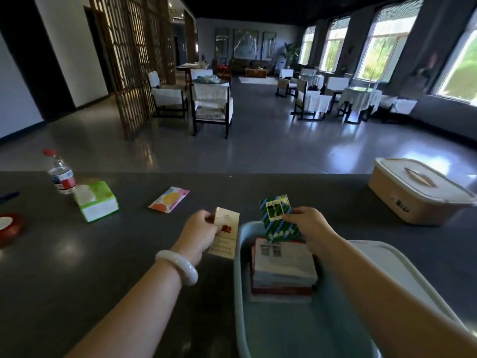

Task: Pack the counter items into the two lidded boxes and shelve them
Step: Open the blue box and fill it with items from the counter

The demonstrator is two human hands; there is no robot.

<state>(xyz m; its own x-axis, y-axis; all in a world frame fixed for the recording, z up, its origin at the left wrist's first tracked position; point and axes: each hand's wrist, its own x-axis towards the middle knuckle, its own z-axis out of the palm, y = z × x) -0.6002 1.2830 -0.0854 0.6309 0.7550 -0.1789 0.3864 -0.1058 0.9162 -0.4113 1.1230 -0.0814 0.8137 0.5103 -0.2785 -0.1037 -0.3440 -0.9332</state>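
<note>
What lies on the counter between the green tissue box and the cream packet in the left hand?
Head view: only the orange-and-pink sachet lies between tissue box and cream packet.

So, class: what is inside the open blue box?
A stack of flat red-and-white packets lies inside the blue box. The right hand holds a green packet over it. The arm hides the right side.

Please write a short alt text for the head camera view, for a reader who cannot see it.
A person's right hand holds a green packet over an open blue box with cartons inside, while the left hand holds a cream packet. A closed beige box stands far right on the dark counter.
</note>
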